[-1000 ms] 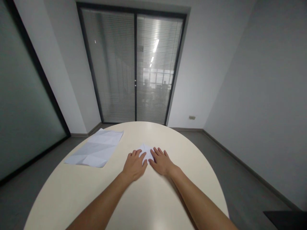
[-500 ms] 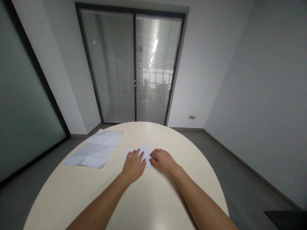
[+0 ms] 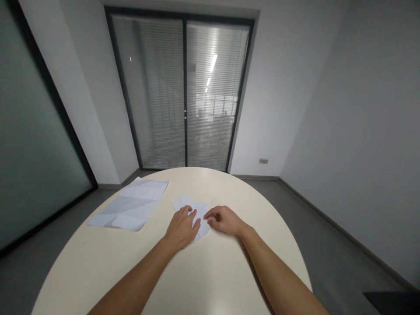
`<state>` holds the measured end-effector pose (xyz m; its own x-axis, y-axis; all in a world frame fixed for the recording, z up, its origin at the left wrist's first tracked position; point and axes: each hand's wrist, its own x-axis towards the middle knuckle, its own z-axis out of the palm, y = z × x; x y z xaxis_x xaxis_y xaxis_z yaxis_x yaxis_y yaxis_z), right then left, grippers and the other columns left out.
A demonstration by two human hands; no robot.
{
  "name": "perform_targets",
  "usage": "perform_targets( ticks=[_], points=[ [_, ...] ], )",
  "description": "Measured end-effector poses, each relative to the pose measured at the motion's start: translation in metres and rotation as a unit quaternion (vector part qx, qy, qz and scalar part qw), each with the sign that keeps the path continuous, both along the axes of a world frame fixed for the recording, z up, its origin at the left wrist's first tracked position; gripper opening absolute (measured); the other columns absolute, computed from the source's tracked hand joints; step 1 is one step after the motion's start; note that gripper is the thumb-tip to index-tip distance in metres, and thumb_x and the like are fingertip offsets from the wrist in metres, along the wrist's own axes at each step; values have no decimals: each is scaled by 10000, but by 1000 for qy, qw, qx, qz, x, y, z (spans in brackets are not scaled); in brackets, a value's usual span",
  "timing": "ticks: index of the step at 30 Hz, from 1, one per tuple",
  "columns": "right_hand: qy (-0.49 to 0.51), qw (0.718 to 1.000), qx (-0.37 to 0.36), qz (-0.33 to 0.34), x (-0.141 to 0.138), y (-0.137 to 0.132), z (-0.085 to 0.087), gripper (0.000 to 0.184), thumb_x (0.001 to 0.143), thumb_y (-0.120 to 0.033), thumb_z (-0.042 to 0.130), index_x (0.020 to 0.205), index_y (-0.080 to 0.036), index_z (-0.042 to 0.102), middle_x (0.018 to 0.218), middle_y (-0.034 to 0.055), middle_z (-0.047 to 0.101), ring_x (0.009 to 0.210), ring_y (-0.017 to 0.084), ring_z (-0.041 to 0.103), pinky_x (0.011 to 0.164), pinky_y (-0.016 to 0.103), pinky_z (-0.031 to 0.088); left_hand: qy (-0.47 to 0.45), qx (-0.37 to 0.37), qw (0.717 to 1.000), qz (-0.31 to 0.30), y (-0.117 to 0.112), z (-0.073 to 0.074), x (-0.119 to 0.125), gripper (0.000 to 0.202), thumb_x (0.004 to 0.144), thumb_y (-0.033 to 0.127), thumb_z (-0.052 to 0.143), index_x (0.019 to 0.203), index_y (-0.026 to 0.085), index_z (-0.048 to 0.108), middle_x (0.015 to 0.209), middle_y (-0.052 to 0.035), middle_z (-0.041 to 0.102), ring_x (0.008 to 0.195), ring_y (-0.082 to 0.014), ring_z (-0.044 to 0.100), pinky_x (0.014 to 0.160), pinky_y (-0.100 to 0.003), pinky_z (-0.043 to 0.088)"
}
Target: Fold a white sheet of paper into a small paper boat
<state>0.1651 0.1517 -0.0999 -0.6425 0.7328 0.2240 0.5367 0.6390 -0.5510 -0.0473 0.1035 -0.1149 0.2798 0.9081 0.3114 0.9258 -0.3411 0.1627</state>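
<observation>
A small folded sheet of white paper [image 3: 201, 209] lies on the table in front of me, with crease lines and angled edges showing. My left hand [image 3: 183, 226] rests over its left and near part, fingers spread and slightly bent, hiding some of it. At the paper's right edge is my right hand [image 3: 225, 220], its fingers curled and the thumb close to the fingertips. They pinch at that edge, though the exact contact is small and hard to see.
A larger creased white sheet [image 3: 131, 205] lies on the left side of the round cream table [image 3: 229, 271]. Beyond the table are a glazed partition with blinds [image 3: 157, 96] and a wall socket [image 3: 263, 161]. A dark object [image 3: 390, 302] shows at the lower right.
The folded paper has turned on the table, and more of its near and upper left parts show. My right hand has shifted slightly right; my left hand has moved slightly left.
</observation>
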Motion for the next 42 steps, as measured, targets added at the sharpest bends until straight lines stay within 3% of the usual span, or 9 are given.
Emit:
perform_targets(
  ticks=[3,7,11,16,27,31,36,39,42],
  points=[
    [3,1000,15,-22,2,5,-7,280,846,-186,578,1077,-219,732,1053,39,746,914,181,668,869,299,495,-6,0,1000,-4,-1,3,3,381,996,419,392,1157,189,650,1137,-113,608,1057,-249,600,964,-383,438],
    [6,994,69,-82,4,12,-14,376,848,-270,664,1218,-202,671,1296,107,645,1231,247,551,1060,389,406,-12,-9,1000,-9,-3,6,5,393,994,453,389,1108,185,653,1104,-108,607,1004,-238,618,928,-366,452],
    [9,997,62,-54,5,13,-17,309,878,-311,667,1169,-207,689,1135,77,704,1125,224,596,1032,372,416,-6,-10,1000,-14,-5,9,5,378,976,466,424,1043,174,654,1072,-109,621,992,-249,614,898,-371,451],
    [40,997,59,-19,3,7,-11,284,881,-342,686,1130,-208,712,1093,76,679,1050,206,600,967,331,444,5,1,1000,-11,-7,12,5,379,907,509,536,1044,176,657,1094,-108,649,1065,-293,575,901,-408,437],
    [45,996,72,-9,-4,0,-4,241,921,-423,630,957,-207,731,910,48,692,910,200,608,861,327,459,-16,-21,998,-61,-5,12,-13,227,906,286,529,1040,211,697,1072,-79,725,1049,-256,613,928,-360,455],
    [60,994,89,9,-5,2,-8,213,862,-390,701,991,-224,726,1032,68,681,1020,220,604,929,354,462,-53,-29,997,-52,-4,10,-18,242,895,276,537,1060,209,700,1091,-84,734,1054,-254,642,930,-351,469],
    [35,992,123,-11,-2,7,-16,239,870,-304,666,1093,-235,719,1321,108,602,1255,246,522,1090,419,382,-93,-45,991,-88,-1,9,-25,309,944,248,449,1142,206,682,1155,-88,726,1072,-243,657,949,-342,462],
    [-8,992,114,-45,-1,9,-18,248,892,-312,630,1115,-242,714,1358,106,604,1339,281,465,1147,522,282,-131,-64,980,-135,-1,9,-31,312,977,258,401,1127,228,672,1139,-60,726,1037,-217,662,902,-303,467],
    [-38,994,84,-57,0,7,-18,238,920,-352,601,1115,-262,705,1348,80,626,1389,297,417,1166,611,157,-157,-74,975,-141,-1,8,-36,295,999,293,377,1031,231,663,1007,-43,729,913,-202,663,801,-282,465]
  ],
)
